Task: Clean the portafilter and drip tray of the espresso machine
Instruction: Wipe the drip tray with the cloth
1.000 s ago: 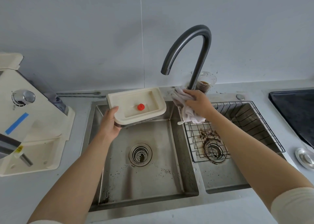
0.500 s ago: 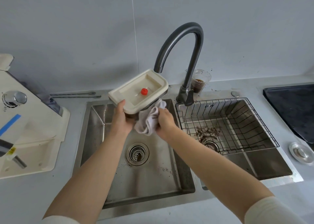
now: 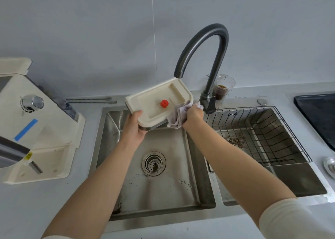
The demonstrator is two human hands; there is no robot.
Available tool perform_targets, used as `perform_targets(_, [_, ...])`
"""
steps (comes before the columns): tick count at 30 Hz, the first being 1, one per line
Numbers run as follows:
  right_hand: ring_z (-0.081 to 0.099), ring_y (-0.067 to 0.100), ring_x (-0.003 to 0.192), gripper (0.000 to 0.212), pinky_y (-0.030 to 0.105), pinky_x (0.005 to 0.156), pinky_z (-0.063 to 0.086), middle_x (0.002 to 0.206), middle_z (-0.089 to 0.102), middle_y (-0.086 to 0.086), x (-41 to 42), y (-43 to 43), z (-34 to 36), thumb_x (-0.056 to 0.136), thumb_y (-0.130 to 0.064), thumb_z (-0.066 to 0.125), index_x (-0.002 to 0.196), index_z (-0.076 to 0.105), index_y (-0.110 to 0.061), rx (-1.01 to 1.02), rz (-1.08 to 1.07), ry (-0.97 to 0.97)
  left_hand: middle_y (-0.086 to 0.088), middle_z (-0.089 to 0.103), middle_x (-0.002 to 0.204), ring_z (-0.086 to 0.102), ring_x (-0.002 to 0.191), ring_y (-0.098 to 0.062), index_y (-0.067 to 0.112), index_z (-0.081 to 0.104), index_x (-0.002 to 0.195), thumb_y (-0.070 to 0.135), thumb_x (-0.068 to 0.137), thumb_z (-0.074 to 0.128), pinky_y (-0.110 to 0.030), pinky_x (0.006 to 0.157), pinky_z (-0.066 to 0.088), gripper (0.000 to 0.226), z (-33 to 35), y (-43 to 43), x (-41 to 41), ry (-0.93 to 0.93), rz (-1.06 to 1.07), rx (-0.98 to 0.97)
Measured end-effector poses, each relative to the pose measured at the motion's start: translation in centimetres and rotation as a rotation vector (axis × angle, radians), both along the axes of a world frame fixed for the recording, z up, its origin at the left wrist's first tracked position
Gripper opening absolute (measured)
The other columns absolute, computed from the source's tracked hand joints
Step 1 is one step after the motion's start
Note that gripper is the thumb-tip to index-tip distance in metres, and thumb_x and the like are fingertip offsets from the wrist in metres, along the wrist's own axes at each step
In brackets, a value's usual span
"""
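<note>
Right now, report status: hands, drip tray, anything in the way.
Left hand grips drip tray, tilted over the left basin. Right hand holds cloth against its right edge. Faucet spout just above tray's far corner.

— What was the drip tray (image 3: 155, 101) made of?
— Cream plastic, matt and smooth. The red plug (image 3: 164, 103) in it was glossier plastic, and a band under its near edge looked like bright metal.
— And the cloth (image 3: 176, 117)?
— Pale, soft fabric, crumpled.
— The sink (image 3: 163, 189)?
— Brushed stainless steel with a dull sheen, flecked with dark grit. The tap (image 3: 208, 39) was dark metal with a satin finish, and the basket (image 3: 290, 135) was thin dark wire.
— Anything else?
— The espresso machine (image 3: 41, 130) was matt cream plastic with a chrome knob (image 3: 32, 102). The cup (image 3: 223, 86) was clear plastic, and the counter (image 3: 235, 228) was smooth matt grey.
</note>
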State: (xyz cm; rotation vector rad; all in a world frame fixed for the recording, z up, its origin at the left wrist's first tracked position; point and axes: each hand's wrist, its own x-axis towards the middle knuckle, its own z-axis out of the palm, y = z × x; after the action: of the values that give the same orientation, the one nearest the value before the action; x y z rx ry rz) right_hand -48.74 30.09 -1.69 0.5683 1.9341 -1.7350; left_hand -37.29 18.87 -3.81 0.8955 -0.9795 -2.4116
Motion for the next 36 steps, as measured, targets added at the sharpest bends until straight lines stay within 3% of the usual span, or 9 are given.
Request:
perform_targets(5, [0.054,0.011,0.065,0.025,0.025,0.065,0.052,0.085,0.056,0.002,-1.0,1.4,0.2,0.099,-0.026,0.031,0.106,0.052,-0.015,-0.124,0.068,0.066,-0.004,0.063,0.103,0.061,0.095,-0.021,0.017,0.053,0.106,0.006,0.089,0.044,-0.044,0.086,0.051,0.022,-0.4,-1.1,1.0,0.006,-0.002,-0.006])
perform_targets(8, [0.053,0.006,0.07,0.029,0.012,0.055,0.05,0.088,0.057,-0.003,-1.8,2.3,0.8,0.099,-0.023,0.034,0.118,0.054,-0.014,-0.136,0.294,0.157,-0.005,0.063,0.103,0.061,0.093,-0.021,0.016,0.05,0.111,0.008,0.09,0.044,-0.034,0.066,0.06,0.024,-0.9,-2.1,2.0,-0.023,-0.031,0.023])
perform_targets(16, [0.053,0.018,0.104,0.036,0.035,0.105,0.04,0.127,0.056,0.015,-2.8,3.0,1.5,0.1,-0.022,0.033,0.13,0.048,-0.009,0.006,0.559,0.298,-0.006,0.067,0.096,0.063,0.089,-0.022,0.017,0.053,0.106,0.019,0.075,0.063,-0.029,0.053,0.058,0.033,-1.3,-3.2,3.7,-0.053,-0.241,-0.005])
perform_targets(19, [0.059,0.011,0.099,0.035,0.024,0.093,0.048,0.108,0.067,0.001,-3.2,3.5,1.5,0.1,-0.023,0.035,0.129,0.049,-0.01,-0.052,0.507,0.315,-0.002,0.074,0.087,0.072,0.078,-0.018,0.018,0.054,0.108,0.029,0.026,0.091,-0.031,0.056,0.059,0.09,-1.7,-3.5,3.8,-0.001,-0.268,-0.008])
perform_targets(22, [0.06,0.002,0.061,0.033,0.014,0.06,0.048,0.061,0.063,-0.009,-3.9,5.0,1.4,0.098,-0.025,0.041,0.125,0.053,-0.01,-0.117,0.398,0.316,0.001,0.075,0.08,0.072,0.076,-0.016,0.018,0.055,0.105,0.032,0.022,0.091,-0.03,0.058,0.06,0.091,-1.9,-3.9,3.6,0.036,-0.223,-0.002])
perform_targets(25, [0.056,0.012,0.072,0.032,0.022,0.074,0.046,0.084,0.063,0.0,-4.6,8.1,1.1,0.096,-0.017,0.047,0.126,0.054,-0.01,-0.271,0.292,0.288,0.001,0.075,0.079,0.069,0.082,-0.019,0.018,0.057,0.102,0.031,0.043,0.084,-0.027,0.057,0.059,0.067,-1.9,-4.4,3.6,0.031,-0.197,0.01])
perform_targets(28, [0.061,0.019,0.092,0.028,0.032,0.087,0.05,0.107,0.064,0.003,-4.6,11.9,0.4,0.093,-0.019,0.047,0.118,0.058,-0.013,-0.267,0.266,0.247,0.001,0.076,0.08,0.072,0.076,-0.016,0.017,0.057,0.103,0.034,0.021,0.091,-0.027,0.058,0.06,0.091,-1.9,-4.1,3.7,0.013,-0.195,0.001])
perform_targets(32, [0.056,0.016,0.073,0.021,0.029,0.073,0.048,0.079,0.059,0.003,-4.0,15.3,-0.9,0.092,-0.018,0.045,0.08,0.06,-0.012,-0.243,0.08,0.157,-0.003,0.072,0.096,0.069,0.087,-0.019,0.014,0.047,0.128,0.031,0.015,0.092,-0.03,0.06,0.059,0.122,-2.8,-3.6,3.7,-0.016,-0.179,0.036])
perform_targets(36, [0.054,0.013,0.068,0.02,0.026,0.063,0.047,0.075,0.059,0.003,-3.8,16.8,-3.4,0.093,-0.014,0.045,0.094,0.065,-0.011,-0.138,0.036,0.072,-0.001,0.075,0.089,0.07,0.084,-0.017,0.015,0.047,0.126,0.031,0.012,0.092,-0.029,0.059,0.059,0.124,-3.2,-2.9,3.6,-0.033,-0.182,0.047])
